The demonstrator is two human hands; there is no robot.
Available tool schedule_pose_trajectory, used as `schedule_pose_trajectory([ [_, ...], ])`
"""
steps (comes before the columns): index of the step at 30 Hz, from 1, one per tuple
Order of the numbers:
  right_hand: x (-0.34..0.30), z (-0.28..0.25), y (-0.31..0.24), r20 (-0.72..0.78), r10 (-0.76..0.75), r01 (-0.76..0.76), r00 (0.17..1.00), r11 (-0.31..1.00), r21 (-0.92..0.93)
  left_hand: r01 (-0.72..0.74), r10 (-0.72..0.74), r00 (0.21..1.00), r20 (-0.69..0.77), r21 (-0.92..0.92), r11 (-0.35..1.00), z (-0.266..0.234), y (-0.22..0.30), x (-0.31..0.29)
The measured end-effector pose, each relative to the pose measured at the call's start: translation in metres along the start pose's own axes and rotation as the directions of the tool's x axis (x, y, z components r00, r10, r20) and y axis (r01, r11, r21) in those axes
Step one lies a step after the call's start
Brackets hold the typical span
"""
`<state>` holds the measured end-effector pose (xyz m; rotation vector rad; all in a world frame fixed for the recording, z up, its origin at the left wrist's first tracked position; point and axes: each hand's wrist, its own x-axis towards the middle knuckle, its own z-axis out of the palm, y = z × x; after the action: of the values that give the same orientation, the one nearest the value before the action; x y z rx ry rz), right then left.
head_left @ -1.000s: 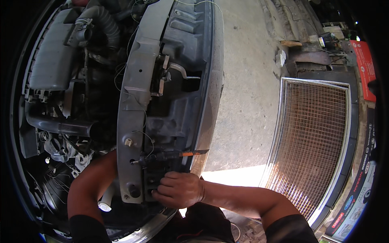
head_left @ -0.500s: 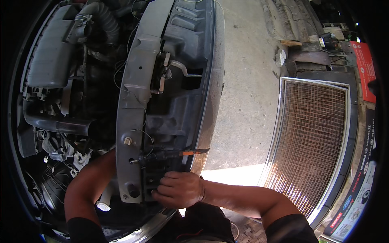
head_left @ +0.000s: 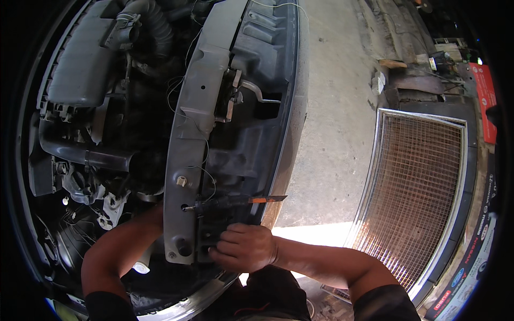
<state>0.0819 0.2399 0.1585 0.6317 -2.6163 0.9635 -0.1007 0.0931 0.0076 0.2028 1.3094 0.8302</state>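
Observation:
My right hand (head_left: 244,248) is closed in a fist at the near end of the grey metal crossmember (head_left: 188,152) at the front of a vehicle's engine bay. What its fingers grip, if anything, is hidden. My left forearm (head_left: 128,235) reaches into the engine bay and passes beneath the crossmember, so the left hand is out of sight. Just beyond my right hand, a slim black tool with an orange section and a pointed, blade-like end (head_left: 238,202) lies across the front panel. A hood latch (head_left: 231,96) sits farther along the crossmember.
To the left are a dark grey engine housing (head_left: 80,59), a ribbed hose (head_left: 155,27) and a black duct (head_left: 91,155). A thin wire (head_left: 209,155) loops over the crossmember. At right, a metal-framed wire-mesh panel (head_left: 417,187) borders the concrete floor (head_left: 337,134).
The whole view has shifted, so the vehicle and floor appear farther right. My right fist keeps its place by the crossmember's near end, and my left arm still reaches beneath it.

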Motion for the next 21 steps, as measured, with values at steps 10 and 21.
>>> schedule_pose_trajectory([
  [10,0.0019,-0.0026,-0.0002,0.011,0.005,-0.005,1.000,1.000,0.012,0.009,-0.008,1.000,-0.016,0.016,1.000,-0.0073,0.0003,-0.0092],
  [21,0.0026,-0.0002,0.0000,0.037,0.016,-0.018,0.999,0.999,0.034,0.006,-0.005,1.000,-0.005,0.016,1.000,-0.0073,-0.0032,-0.0087],
])
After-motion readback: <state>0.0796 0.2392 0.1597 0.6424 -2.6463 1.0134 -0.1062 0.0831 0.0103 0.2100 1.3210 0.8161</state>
